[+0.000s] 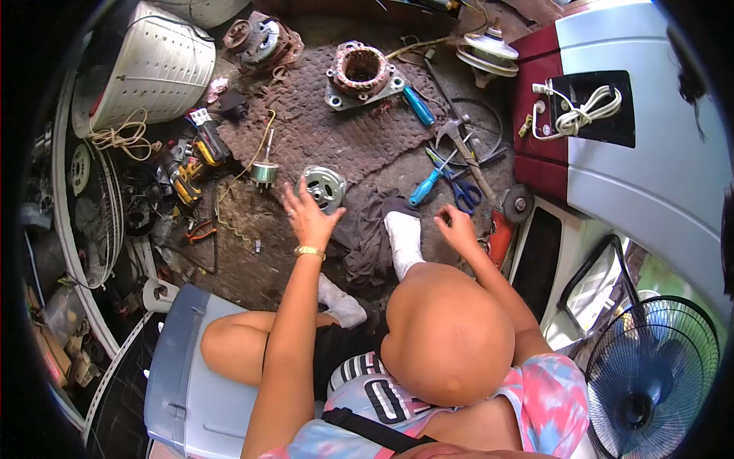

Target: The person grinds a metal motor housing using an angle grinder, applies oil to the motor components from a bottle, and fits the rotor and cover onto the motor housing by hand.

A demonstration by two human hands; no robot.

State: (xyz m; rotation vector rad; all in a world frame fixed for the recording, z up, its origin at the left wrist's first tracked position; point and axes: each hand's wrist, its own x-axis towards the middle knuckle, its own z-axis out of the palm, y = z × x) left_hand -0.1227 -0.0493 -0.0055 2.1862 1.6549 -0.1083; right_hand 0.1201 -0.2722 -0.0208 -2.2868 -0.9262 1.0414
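Here, holds one left hand (310, 224) out, palm down, fingers and thumb spread, right at the near edge of one round metal motor end cap (324, 188); cannot tell whether touching it. Has that end cap lying low on the floor, at the near side of one braided mat (329, 130) and just beside one dark cloth (367, 241). Holds one right hand (458, 227) well apart from it, fingers curled in; cannot tell whether pinching anything small. Wears one gold bracelet (310, 251) on the left wrist and two white socks (405, 239).

Has one rotor (264, 174) left of the end cap, shaft pointing up, and one reddish-brown motor stator (359, 86) in a metal bracket farther off on the mat. Shows one more motor (267, 42) at the mat's far left corner.

To the right, counts two blue-handled tools, one near the stator and one nearer the right hand, plus one claw hammer (474, 164), one pair of dark blue scissors (464, 193) and one red angle grinder (501, 236). To the left, counts one yellow-and-black cordless drill (183, 182), one pair of orange-handled pliers (202, 232) and one white perforated tub (164, 73). At lower right, shows one black fan (650, 367).
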